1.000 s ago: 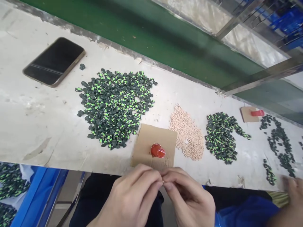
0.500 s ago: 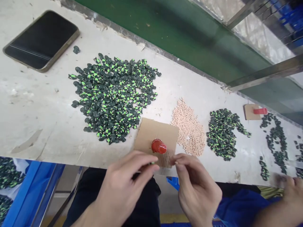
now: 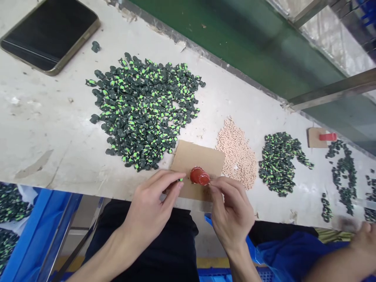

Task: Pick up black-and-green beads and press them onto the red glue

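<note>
My left hand (image 3: 155, 199) is closed in a pinch on a small dark piece with a green mark (image 3: 180, 179), mostly hidden by the fingers. My right hand (image 3: 230, 207) also pinches, its fingertips close by the rim of a small red cylinder (image 3: 197, 175); whatever those fingers hold is too small to make out. The red cylinder stands on a square of brown cardboard (image 3: 199, 152) at the table's near edge. Left of the cardboard lies a big heap of dark green-and-black pieces (image 3: 147, 109). Small beige beads (image 3: 236, 152) are heaped to its right.
A phone (image 3: 49, 33) lies at the far left, beside one loose dark piece (image 3: 95, 46). More dark pieces (image 3: 279, 162) and another red cylinder (image 3: 328, 136) on cardboard are to the right, near a co-worker's arm (image 3: 349, 258). A blue bin (image 3: 32, 231) stands lower left.
My right hand has moved left and up, bringing its fingertips to the red cylinder's rim. My left hand has shifted slightly up and left, still pinching. The camera view has shifted a little.
</note>
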Tool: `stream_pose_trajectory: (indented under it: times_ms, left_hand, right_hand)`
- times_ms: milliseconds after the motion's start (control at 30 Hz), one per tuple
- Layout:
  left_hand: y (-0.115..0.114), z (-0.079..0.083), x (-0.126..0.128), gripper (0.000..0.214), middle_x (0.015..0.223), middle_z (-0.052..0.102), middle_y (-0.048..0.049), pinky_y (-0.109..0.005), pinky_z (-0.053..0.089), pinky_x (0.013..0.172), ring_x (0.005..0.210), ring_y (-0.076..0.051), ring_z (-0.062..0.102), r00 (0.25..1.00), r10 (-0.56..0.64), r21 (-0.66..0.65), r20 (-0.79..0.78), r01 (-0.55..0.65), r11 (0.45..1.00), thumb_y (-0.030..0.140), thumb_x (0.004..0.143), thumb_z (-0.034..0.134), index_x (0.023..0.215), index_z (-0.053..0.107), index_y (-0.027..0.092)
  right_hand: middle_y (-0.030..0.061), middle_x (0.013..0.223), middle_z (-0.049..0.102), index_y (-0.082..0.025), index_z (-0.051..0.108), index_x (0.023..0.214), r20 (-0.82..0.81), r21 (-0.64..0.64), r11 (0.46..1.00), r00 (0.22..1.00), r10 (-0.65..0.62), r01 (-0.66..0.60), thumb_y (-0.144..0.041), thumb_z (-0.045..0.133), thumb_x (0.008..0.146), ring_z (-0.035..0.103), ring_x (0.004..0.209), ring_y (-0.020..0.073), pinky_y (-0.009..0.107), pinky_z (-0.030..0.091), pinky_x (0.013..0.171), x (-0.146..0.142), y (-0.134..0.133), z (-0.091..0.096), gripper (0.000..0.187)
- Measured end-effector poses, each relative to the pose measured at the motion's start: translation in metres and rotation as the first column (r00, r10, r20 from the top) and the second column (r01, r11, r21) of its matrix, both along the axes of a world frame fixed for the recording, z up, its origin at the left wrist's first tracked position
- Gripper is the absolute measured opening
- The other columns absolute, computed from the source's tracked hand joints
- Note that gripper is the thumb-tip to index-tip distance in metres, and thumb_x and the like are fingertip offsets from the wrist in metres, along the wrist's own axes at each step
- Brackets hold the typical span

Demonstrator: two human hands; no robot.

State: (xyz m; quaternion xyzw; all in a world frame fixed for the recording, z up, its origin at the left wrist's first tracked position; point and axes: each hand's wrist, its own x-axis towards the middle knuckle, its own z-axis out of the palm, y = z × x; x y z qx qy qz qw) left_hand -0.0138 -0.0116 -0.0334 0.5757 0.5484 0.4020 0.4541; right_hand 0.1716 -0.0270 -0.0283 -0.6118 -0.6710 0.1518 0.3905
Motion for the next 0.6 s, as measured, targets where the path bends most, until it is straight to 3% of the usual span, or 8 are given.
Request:
stream_pose_trajectory:
  times_ms: [433, 600]
  left_hand:
    - [-0.0007, -0.0014, -0.0011, 0.020, 0.094, 0.076, -0.0034, -0.020, 0.058, 0.070, 0.075, -0.012, 0.071, 1.000, -0.012, 0.005, 0.007, 0.012, 1.000, 0.007, 0.096, 0.060, 0.105, 0.075, 0.016]
    - [-0.0014, 0.0051, -0.0036, 0.023, 0.098, 0.077, -0.0032, -0.022, 0.061, 0.073, 0.083, -0.014, 0.074, 0.999, 0.021, -0.007, 0.032, -0.020, 1.000, 0.009, 0.095, 0.061, 0.105, 0.079, 0.021]
  right_hand:
    - [0.0025, 0.090, 0.074, -0.025, 0.074, 0.097, -0.022, -0.020, 1.000, 1.000, -0.001, 0.000, 0.001, 0.065, 0.091, 0.071, 0.083, 0.0183, 0.033, 0.060, 0.073, -0.0007, -0.0027, -0.0023, 0.028]
    - [0.0021, 0.088, 0.071, -0.025, 0.071, 0.095, -0.161, -0.053, 0.993, 0.980, -0.116, 0.108, -0.007, 0.065, 0.094, 0.069, 0.083, 0.0187, 0.034, 0.058, 0.071, -0.0044, -0.0076, 0.0068, 0.019]
